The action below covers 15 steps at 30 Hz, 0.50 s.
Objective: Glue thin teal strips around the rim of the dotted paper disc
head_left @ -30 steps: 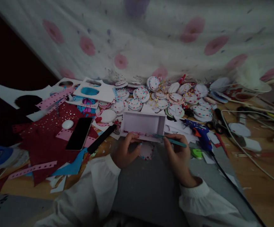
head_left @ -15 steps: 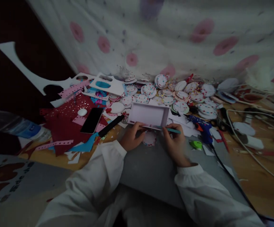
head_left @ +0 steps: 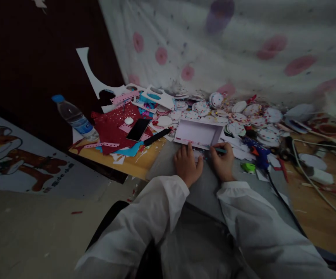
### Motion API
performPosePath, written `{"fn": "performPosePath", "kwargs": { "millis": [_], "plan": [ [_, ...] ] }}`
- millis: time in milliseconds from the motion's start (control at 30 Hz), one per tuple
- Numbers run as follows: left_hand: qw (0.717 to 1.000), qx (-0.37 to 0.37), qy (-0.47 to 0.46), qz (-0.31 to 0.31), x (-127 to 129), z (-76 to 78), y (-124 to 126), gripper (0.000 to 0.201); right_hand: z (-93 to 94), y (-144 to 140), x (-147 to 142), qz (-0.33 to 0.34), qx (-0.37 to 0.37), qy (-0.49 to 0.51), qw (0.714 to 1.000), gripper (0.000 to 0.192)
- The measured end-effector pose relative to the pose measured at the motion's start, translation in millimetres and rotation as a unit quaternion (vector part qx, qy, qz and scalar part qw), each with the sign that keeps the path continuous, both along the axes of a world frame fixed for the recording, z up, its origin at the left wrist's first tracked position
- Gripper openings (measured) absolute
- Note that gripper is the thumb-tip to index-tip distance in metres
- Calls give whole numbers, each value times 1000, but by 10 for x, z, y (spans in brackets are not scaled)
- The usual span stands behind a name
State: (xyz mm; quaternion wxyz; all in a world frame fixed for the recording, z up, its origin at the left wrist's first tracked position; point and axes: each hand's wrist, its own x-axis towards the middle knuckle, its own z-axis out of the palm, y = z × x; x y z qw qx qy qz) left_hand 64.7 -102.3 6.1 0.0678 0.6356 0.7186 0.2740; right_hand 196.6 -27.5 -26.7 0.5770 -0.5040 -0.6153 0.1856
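Note:
A shallow white box (head_left: 199,131) lies in front of me with small red and pink bits along its near edge. My left hand (head_left: 187,163) rests palm down before it, fingers stretched out, with one fingertip at the box's near edge. In my right hand (head_left: 223,162) is a thin teal pen-like stick (head_left: 220,150), pinched between thumb and fingers, its tip pointing left along the same edge. Between the hands, a small pale disc (head_left: 197,155) lies on the grey mat (head_left: 205,186), partly hidden by the left hand.
Dotted white discs (head_left: 201,108) are heaped behind the box. To the left are a phone (head_left: 138,129), a black stick-shaped object (head_left: 157,136), red sheet (head_left: 110,128) and a water bottle (head_left: 76,118). A blue glue gun (head_left: 261,155) and green object (head_left: 248,167) lie right.
My left hand has gone from bent fingers at the box's edge to spread fingers, nearer the right hand. The view has turned left. My right hand keeps the teal stick.

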Motion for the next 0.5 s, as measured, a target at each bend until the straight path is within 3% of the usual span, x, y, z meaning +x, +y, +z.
{"fn": "performPosePath", "kwargs": {
  "millis": [267,500],
  "plan": [
    [1000,17,10,3,-10,-64,-18,65,42,-31,-15,10,-9,0,1000,13],
    [998,16,-52,-32,-80,-54,-5,64,109,-58,-31,16,-34,-4,999,14]
  ]
}}
